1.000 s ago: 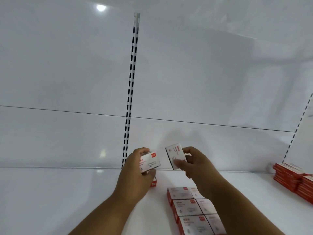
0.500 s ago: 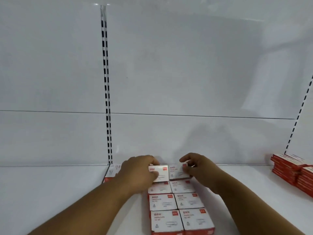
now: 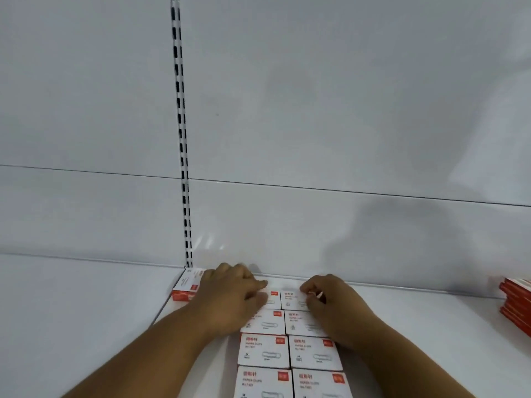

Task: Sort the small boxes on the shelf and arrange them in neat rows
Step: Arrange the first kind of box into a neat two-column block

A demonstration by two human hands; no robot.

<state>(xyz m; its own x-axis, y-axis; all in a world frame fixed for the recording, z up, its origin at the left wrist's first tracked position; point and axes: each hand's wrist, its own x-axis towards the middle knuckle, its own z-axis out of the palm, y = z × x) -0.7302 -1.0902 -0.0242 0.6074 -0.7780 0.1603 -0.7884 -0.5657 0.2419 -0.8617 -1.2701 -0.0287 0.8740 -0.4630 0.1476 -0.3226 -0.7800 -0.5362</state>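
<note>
Several small white boxes with red labels lie in two neat columns on the white shelf. My left hand grips the rearmost box of the left column, fingers curled over its far edge. My right hand grips the rearmost box of the right column the same way. Both boxes lie flat on the shelf, in line with the columns and side by side. One more small box lies apart at the left, by the back wall, partly hidden behind my left hand.
A slotted upright rail runs up the white back panel. A stack of flat red and white packs sits at the right edge of the shelf. Bare shelf stretches to the left of the columns.
Both hands held a box each in the air a second ago. They have brought the boxes down onto the shelf at the rear of the two columns and still rest on them.
</note>
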